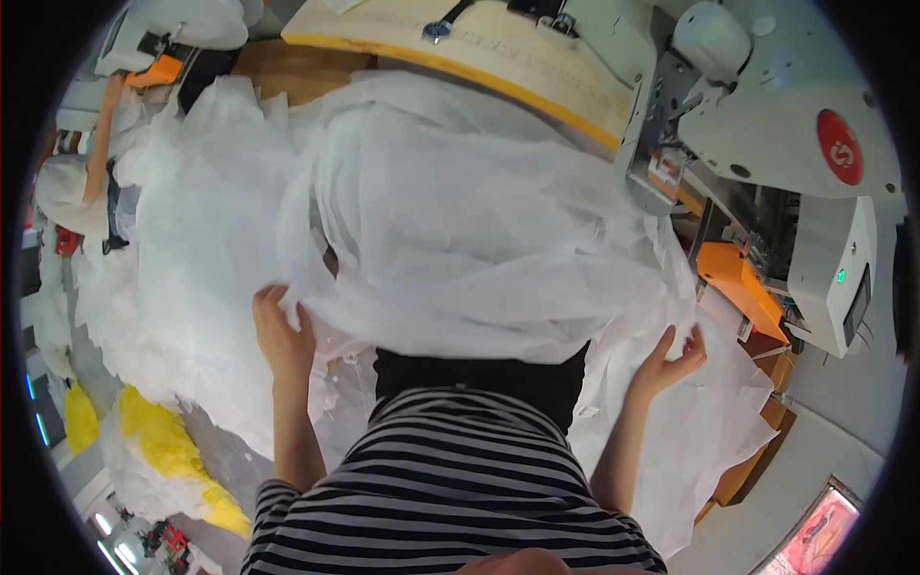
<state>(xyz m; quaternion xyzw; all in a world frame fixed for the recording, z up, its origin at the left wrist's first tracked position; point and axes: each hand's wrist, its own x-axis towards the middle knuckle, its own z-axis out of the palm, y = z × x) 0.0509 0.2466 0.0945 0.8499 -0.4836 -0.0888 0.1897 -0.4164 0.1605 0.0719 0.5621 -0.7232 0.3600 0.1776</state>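
Note:
A large heap of thin white sheer fabric [450, 230] spreads across my lap and the work surface in front of me. My left hand [285, 331] is at the near left part of it, fingers bent and thumb held apart. Just beside its thumb runs a fold of the fabric. On the other side, my right hand [673, 362] is turned up with thumb and fingers apart, close to the fabric's right edge. No grip on the cloth shows in either hand. Layers of fabric hide most of the surface below.
A white sewing machine [786, 96] with an orange part [743, 283] and control box [839, 273] stands at the right. Ahead is a pale board [479, 72] with a yellow edge. At far left another person [77, 196] works. Yellow fabric [172, 446] lies lower left.

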